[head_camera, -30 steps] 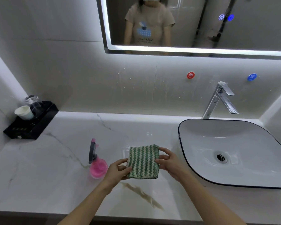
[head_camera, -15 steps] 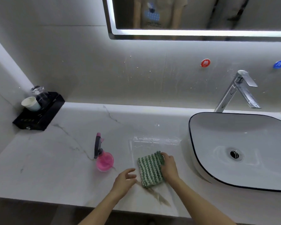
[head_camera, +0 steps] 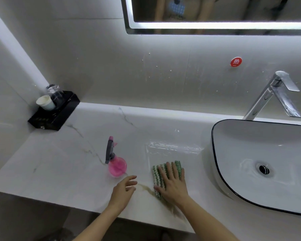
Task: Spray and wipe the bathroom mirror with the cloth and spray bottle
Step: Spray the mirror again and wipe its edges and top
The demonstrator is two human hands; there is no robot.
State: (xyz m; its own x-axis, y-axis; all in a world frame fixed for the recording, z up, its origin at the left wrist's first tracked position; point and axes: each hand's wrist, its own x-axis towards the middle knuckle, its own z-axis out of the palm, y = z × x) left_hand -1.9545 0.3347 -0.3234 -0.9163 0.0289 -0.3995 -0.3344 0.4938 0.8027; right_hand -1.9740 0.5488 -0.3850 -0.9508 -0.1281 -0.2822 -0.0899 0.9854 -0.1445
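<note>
A green-and-white striped cloth (head_camera: 157, 173) lies folded on the marble counter (head_camera: 59, 162), near its front edge. My right hand (head_camera: 172, 183) presses flat on the cloth with straight fingers. My left hand (head_camera: 123, 190) hovers just left of it, fingers loosely spread and holding nothing. A pink spray bottle (head_camera: 116, 162) with a grey trigger head stands upright a short way beyond my left hand. The lit-edged mirror (head_camera: 215, 13) hangs on the wall at the top; only its lower strip shows.
A white basin (head_camera: 233, 153) with a black rim sits at the right, a chrome tap (head_camera: 274, 94) behind it. A black tray (head_camera: 54, 113) with a paper cup and a glass stands in the back left corner. A clear plastic sheet (head_camera: 174, 148) lies behind the cloth.
Both hands held the cloth up a second ago. My right hand has laid it on the counter and now presses it flat; my left hand let go and moved left.
</note>
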